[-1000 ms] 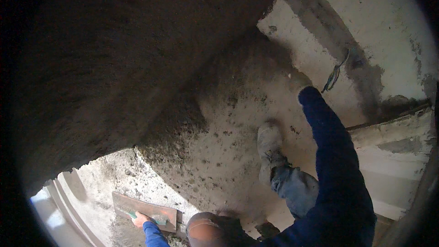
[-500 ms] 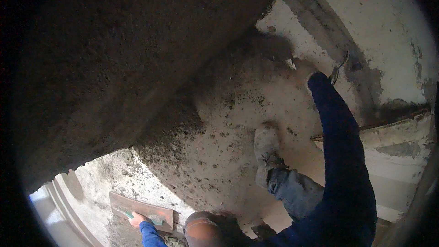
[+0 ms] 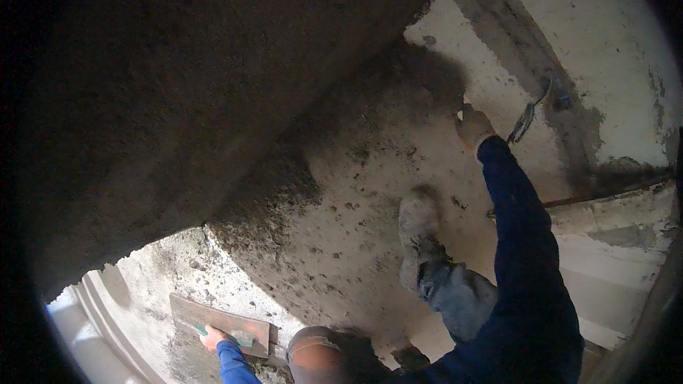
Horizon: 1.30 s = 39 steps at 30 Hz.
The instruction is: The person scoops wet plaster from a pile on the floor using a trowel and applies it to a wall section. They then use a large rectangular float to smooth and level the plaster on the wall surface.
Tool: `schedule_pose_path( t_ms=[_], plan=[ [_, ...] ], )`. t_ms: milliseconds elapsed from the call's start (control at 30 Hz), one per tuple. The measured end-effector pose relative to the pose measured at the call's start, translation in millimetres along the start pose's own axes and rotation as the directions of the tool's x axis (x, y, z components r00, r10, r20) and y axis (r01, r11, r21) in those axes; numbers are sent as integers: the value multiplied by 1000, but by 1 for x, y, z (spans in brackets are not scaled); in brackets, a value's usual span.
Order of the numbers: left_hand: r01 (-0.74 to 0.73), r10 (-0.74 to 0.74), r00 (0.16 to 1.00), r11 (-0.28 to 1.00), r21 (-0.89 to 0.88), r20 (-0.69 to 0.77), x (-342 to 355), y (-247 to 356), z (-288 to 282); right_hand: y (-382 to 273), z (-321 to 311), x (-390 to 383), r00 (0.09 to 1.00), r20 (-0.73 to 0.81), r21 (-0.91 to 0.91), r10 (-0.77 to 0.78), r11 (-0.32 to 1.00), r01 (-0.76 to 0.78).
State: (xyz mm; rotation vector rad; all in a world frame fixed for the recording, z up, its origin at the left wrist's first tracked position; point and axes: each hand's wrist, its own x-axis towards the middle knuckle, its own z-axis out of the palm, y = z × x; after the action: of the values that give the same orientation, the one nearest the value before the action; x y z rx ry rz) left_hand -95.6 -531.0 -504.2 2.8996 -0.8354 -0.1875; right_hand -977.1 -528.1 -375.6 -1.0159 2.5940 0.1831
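My left hand (image 3: 213, 339), low at the left, is closed round the green handle of a flat rectangular plastering float (image 3: 245, 328). The float's board is brownish and lies just above the speckled floor. My right arm reaches far forward in a dark blue sleeve. At its end my right hand (image 3: 475, 128) is closed beside the foot of the dark, mortar-covered wall (image 3: 235, 71). A small pale bit shows at its fingers. What it holds, if anything, is lost in shadow.
Mortar crumbs are scattered over the floor (image 3: 341, 242). My dusty shoe (image 3: 420, 217) stands mid-view. A cable (image 3: 526, 117) hangs from the patched pale wall (image 3: 597, 43) at right. Below it a ledge (image 3: 612, 206) juts out. A rounded brown-patched shape (image 3: 316, 355) sits at the lower edge.
My right hand has drawn slightly back toward me, away from the cable. My left hand and the float stay in place. The view has shifted a little.
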Motion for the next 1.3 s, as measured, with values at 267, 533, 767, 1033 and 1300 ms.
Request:
schedule_pose_path(
  t_ms=[267, 533, 767, 1033, 1300],
  plan=[
    [43, -37, 997, 993, -106, 66, 9, -3, 5, -26, 33, 18, 991, -76, -272, -114, 958, 90],
    [-8, 9, 1000, 995, -102, 13, -3, 1, 4, -12, 5, -49, 977, 6, -11, -212, 977, 212],
    [-21, 23, 999, 997, -76, 24, -6, 4, -3, -35, 26, -2, 955, 293, 500, 34, 846, -183],
    [-35, 34, 999, 997, -68, -5, -3, 1, 2, -57, 39, 4, 885, 459, 799, -79, 472, -373],
    [3, -3, 1000, 994, -113, 1, 1, -1, 5, -21, 8, -58, 807, 590, 635, -24, 630, -446]
  ],
)
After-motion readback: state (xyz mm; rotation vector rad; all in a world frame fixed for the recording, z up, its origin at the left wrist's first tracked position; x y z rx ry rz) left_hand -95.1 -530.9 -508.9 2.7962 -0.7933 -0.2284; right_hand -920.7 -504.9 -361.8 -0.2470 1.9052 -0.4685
